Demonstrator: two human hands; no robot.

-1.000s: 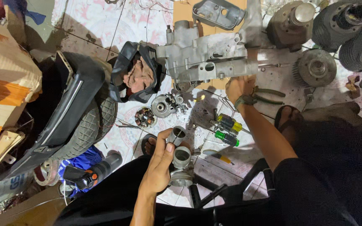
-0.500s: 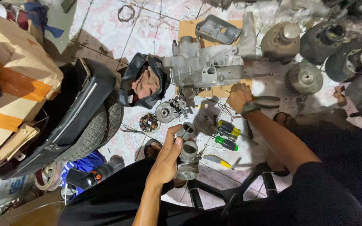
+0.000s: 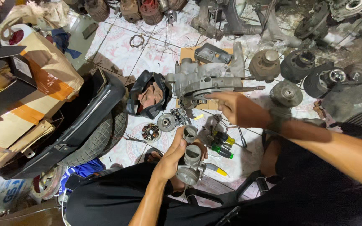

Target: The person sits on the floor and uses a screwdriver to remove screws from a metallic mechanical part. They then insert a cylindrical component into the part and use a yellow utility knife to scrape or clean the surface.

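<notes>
One grey cast-metal carburettor body with round bores (image 3: 191, 161), held upright near the middle of the scene, just above the lap. Dull silver, greasy, with a wide round opening facing up and a smaller tube-shaped neck on top. Gripped by the left hand (image 3: 173, 157), fingers (image 3: 180, 144) curled around its left side, thumb at the upper neck.

Right hand (image 3: 239, 109) raised farther off, above the floor, palm turned inward, fingers half spread and holding nothing visible; fingertips pointing left, close to one large grey aluminium engine casing (image 3: 208, 81) lying on a piece of brown cardboard (image 3: 187, 53).

Between the two hands, on the pink-patterned tiled floor (image 3: 156, 50): two screwdrivers with green and yellow handles (image 3: 222, 144), side by side, and one yellow-tipped tool (image 3: 218, 170) just right of the carburettor body. To the left, one round copper-wound stator plate (image 3: 151, 132) and one small round metal gear part (image 3: 166, 122). Beyond these, one black helmet with a pinkish rag inside (image 3: 148, 97).

Far left: one black plastic scooter body panel (image 3: 76, 125) resting over one black rubber tyre (image 3: 101, 138), next to one tan cardboard box with orange tape (image 3: 34, 92). Far right: several dark finned engine cylinders (image 3: 298, 67), count unclear.
</notes>
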